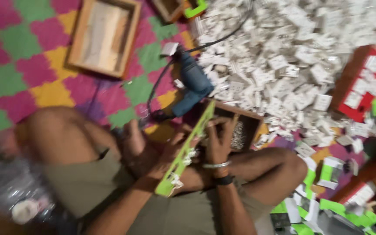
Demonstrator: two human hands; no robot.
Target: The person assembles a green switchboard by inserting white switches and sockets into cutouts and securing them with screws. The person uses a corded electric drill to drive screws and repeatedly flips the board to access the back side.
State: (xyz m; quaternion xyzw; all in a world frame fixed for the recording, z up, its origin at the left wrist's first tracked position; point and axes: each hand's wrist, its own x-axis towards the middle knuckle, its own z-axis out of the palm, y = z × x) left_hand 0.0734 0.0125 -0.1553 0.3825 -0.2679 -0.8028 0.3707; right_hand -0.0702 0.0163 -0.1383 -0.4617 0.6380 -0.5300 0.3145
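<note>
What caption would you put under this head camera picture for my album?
Seated on a colourful checkered mat, a person's left hand and right hand hold a green strip beside a blue drill.

The long green plastic strip [183,152] lies between the left hand [170,152] and right hand [218,139], before the blue power drill [193,85]. The shallow wooden tray [104,35] is left of the drill; the heap of small white cards [292,56] is right.

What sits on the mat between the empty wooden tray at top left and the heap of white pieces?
In the head view, a blue power drill with its dark cord lies between the wooden tray and the white heap, on the chequered mat.
</note>
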